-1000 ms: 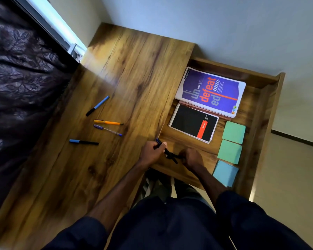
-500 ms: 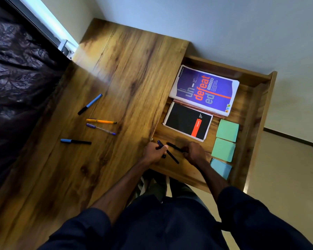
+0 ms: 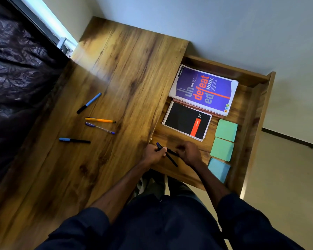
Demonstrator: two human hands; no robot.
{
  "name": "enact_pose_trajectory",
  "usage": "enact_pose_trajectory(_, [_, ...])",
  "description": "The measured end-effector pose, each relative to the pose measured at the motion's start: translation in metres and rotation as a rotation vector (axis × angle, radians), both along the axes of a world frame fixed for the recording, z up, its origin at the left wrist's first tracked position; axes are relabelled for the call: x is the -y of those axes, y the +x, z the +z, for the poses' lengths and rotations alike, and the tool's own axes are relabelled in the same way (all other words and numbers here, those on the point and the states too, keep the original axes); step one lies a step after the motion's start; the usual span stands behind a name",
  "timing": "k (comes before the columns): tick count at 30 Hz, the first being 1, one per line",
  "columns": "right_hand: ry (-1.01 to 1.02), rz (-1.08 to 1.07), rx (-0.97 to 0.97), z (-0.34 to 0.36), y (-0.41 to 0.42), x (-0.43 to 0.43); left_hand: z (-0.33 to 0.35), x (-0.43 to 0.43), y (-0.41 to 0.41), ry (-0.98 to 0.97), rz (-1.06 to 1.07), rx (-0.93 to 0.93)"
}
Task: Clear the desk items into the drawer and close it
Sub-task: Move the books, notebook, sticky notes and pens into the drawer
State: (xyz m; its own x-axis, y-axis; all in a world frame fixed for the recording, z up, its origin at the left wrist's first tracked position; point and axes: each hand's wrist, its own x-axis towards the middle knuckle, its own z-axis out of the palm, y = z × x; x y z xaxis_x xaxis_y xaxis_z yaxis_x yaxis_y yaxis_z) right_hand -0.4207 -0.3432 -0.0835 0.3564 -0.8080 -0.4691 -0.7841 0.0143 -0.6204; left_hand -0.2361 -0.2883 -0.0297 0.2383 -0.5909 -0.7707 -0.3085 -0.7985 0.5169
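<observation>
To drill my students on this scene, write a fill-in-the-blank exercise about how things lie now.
1. The drawer stands ____.
2. On the desk lie ____ pens.
3. The left hand grips a ____.
4. Of the three note pads in the drawer, two are green and one is ____.

Missing words: open; four; pen; blue.

purple notebook [image 3: 203, 90] cover reading "un-defeated", red label [image 3: 195, 127] on black notebook [image 3: 181, 120] illegible
</observation>
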Motion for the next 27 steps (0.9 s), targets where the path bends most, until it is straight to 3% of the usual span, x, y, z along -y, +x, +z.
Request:
enact_pose_trajectory(4, [0.177,0.056,0.294,0.027,0.003,0.012,0.002,0.011,-0.010,-0.065,0.173,-0.002])
enact_pose_trajectory(9, [0.185,-0.018,0.423,0.040,0.004,0.019,0.008,0.018,-0.014,-0.071,0.215,0.002])
enact_pose_trajectory(14, [0.216,0.123,0.326,0.032,0.004,0.032,-0.001,0.012,-0.010,-0.076,0.218,0.002])
enact_pose_trajectory(22, [0.106,0.158,-0.166,-0.009,0.012,0.028,0.000,0.006,0.004,-0.050,0.034,0.040])
enact_pose_trajectory(27, [0.029,0.189,-0.226,-0.026,0.012,0.020,-0.001,0.001,0.008,-0.087,0.007,0.039])
